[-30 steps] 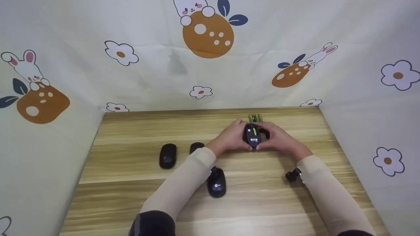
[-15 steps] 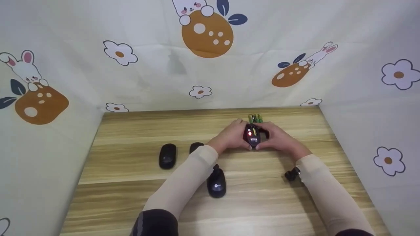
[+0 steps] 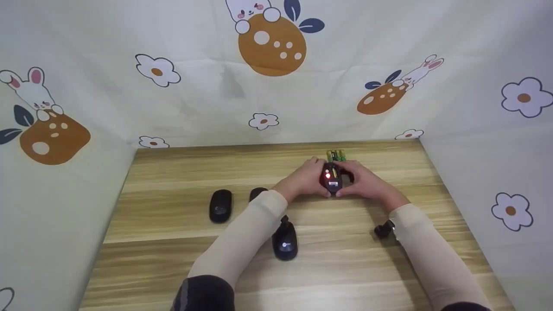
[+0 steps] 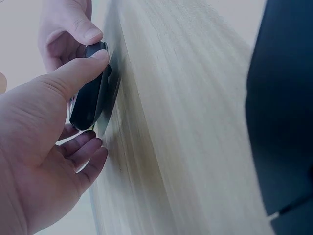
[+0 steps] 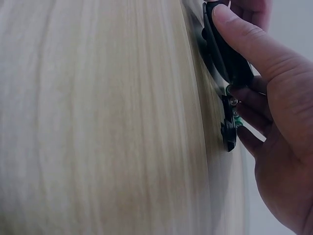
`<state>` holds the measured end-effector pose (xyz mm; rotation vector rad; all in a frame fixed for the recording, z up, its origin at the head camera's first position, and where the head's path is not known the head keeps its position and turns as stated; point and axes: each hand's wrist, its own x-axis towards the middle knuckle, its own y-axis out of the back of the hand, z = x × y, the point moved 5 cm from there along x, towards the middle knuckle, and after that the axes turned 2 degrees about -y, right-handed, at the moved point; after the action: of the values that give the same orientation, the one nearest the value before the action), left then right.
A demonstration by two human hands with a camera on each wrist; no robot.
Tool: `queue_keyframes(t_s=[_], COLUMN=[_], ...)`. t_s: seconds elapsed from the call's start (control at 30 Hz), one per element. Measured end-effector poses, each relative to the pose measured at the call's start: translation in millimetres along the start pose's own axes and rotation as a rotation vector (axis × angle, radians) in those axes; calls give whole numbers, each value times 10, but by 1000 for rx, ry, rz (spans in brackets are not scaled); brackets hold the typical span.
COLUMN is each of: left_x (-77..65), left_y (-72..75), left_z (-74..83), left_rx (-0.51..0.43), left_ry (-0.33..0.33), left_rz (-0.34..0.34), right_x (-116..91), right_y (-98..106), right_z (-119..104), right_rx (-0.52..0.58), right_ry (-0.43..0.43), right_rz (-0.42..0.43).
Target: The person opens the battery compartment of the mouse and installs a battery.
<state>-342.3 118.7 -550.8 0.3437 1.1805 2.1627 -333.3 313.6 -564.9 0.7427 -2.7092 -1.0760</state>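
Held at the far part of the wooden table [image 3: 337, 268], right of centre: one black mouse [image 3: 332, 189], underside facing the head camera, red light [image 3: 328, 176] lit, one battery [image 3: 334, 173] in the uncovered slot, white label [image 3: 333, 184] below; contact with the table unclear. On its left side, left hand [image 3: 306, 178], partly closed, thumb and fingers gripping the casing. On its right side, right hand [image 3: 366, 180], likewise partly closed, thumb and fingers gripping the same casing. Just beyond, side by side: several green batteries [image 3: 336, 156]. Near the right fingers: small black piece [image 5: 228, 122], kind unclear. To the left, upper shell showing: second mouse [image 3: 220, 206]; third mouse [image 3: 259, 193], partly hidden by the left sleeve [image 3: 235, 244]; nearer, fourth mouse [image 3: 285, 246]. Behind: pale cloth [image 3: 194, 103] with rabbits, oranges and flowers.
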Motion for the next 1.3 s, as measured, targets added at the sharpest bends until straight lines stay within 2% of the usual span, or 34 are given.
queue_keyframes(t_s=[0.23, 0.53, 0.73, 0.9, 1.03, 1.3], left_x=[-18, -31, -84, -193, -308, -692], left_y=[22, 49, 97, 134, 159, 264], left_z=[16, 15, 17, 22, 45, 83], left_rx=[3, -7, -32, -79, -86, -108], left_ry=[2, 5, 3, 12, -17, -94], left_rz=[-24, -41, -48, -52, -43, -20], right_x=[-28, -61, -129, -249, -362, -522], right_y=[8, -1, 21, 19, -39, -199], right_z=[39, 60, 32, -59, -148, -510], right_rx=[-1, 74, 86, 100, 112, 48], right_ry=[-10, -12, 19, 46, 74, 213], right_rz=[26, 43, 120, 212, 283, 375])
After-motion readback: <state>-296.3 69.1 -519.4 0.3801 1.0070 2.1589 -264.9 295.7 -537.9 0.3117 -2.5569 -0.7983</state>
